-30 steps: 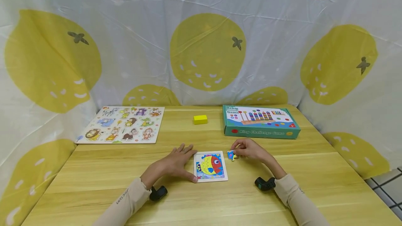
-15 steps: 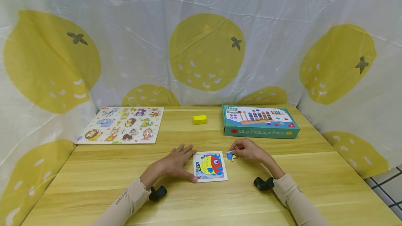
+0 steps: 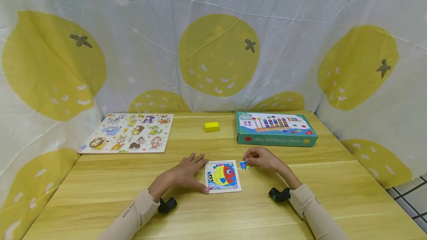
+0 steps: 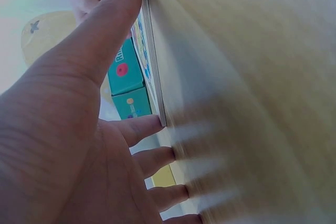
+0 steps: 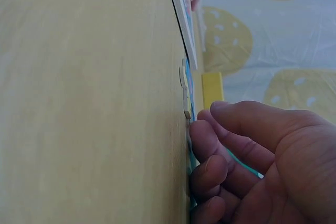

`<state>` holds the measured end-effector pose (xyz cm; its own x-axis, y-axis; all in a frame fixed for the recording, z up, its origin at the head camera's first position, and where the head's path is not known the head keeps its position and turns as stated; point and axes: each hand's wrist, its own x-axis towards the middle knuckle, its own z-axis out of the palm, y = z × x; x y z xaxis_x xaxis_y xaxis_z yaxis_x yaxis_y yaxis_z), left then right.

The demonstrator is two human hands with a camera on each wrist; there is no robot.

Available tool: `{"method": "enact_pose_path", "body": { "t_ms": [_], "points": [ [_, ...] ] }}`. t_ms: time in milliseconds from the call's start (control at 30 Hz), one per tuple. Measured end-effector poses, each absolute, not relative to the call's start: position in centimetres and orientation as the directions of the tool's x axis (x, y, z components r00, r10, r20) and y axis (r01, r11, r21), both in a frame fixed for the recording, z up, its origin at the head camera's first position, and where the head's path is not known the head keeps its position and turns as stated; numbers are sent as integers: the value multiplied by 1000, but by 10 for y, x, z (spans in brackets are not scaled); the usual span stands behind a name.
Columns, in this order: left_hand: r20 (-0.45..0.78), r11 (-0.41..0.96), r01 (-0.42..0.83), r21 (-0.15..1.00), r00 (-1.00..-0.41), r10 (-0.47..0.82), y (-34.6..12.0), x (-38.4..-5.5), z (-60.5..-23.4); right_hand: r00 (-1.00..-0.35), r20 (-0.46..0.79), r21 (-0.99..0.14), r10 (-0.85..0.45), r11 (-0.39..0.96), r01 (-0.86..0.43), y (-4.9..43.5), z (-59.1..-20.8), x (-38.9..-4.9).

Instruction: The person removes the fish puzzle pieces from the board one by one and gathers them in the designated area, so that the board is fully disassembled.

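Note:
A small white-framed fish puzzle (image 3: 224, 191) lies flat on the table. My left hand (image 3: 184, 172) rests at its left side with fingers spread, thumb on the lower left corner and index fingertip at the upper left one. Just right of the frame lies a loose jigsaw piece (image 3: 243, 165), blue with a bit of yellow. My right hand (image 3: 262, 158) is over its right edge, fingers loosely bent. In the right wrist view the piece (image 5: 187, 94) lies low along the tabletop; the fingertips are right at its near end, and the thumb stands off it.
An animal peg puzzle board (image 3: 128, 133) lies at the back left. A yellow block (image 3: 212, 127) stands at the back middle, and a green Ring Challenge Game box (image 3: 277, 141) at the back right. A lemon-print curtain (image 3: 213, 3) hangs behind the table.
The jigsaw piece has turned slightly under my right fingers, staying beside the frame. The left hand keeps its place, and the whole view has drifted a little.

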<state>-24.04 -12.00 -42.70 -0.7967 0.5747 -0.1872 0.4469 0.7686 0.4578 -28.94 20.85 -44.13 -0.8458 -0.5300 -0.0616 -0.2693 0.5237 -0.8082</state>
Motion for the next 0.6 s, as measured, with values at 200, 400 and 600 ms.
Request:
{"method": "enact_pose_path", "body": {
  "t_ms": [200,400,600],
  "points": [
    [-183,765,452,458,-794,579,-120,-240,-428,-866,16,-748,-500,568,-342,198,-439,-289],
    [-182,768,450,456,-797,575,-121,-241,-427,-825,81,-729,-560,531,-432,171,-431,-288],
    [-183,768,457,449,-794,579,-120,-243,-428,-757,20,-742,-654,498,-449,151,-432,-292]
  ]
}}
